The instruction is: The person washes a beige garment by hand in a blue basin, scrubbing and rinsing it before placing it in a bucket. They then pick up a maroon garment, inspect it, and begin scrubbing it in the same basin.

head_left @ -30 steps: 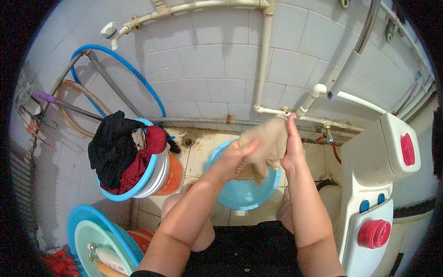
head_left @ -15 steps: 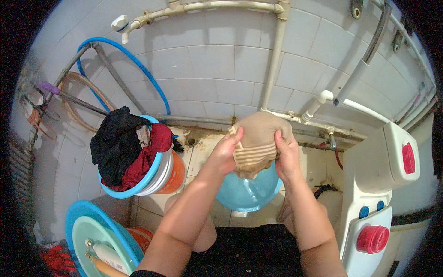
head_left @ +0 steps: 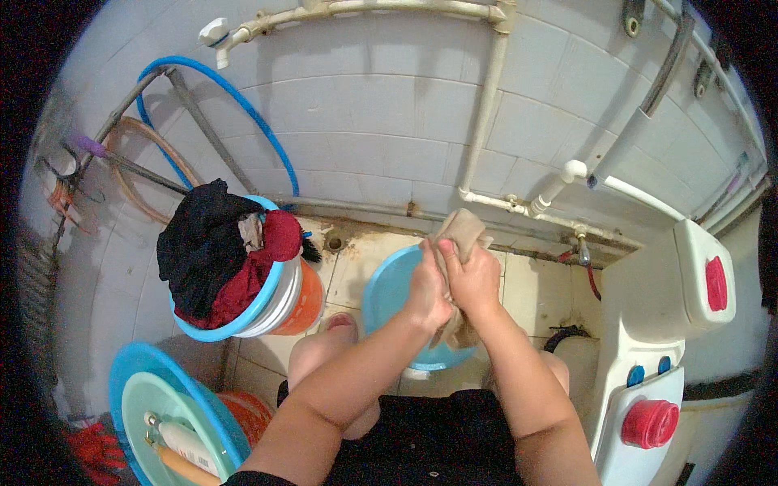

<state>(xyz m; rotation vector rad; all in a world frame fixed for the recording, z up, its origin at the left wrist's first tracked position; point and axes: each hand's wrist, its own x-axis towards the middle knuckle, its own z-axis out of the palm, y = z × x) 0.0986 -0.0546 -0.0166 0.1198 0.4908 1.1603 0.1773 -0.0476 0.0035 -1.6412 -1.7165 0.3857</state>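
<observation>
Beige cloth (head_left: pixel 464 228) in the grip of both hands (head_left: pixel 475 280), seemingly above a blue basin (head_left: pixel 384 298).

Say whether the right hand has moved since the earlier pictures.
Yes: judged against the upright pipe, the right hand has moved left, toward the left hand.

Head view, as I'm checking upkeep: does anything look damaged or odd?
Yes: brown stains on the floor tiles by the wall, around a small round fitting, while those just left of the blue basin look cleaner.
</observation>
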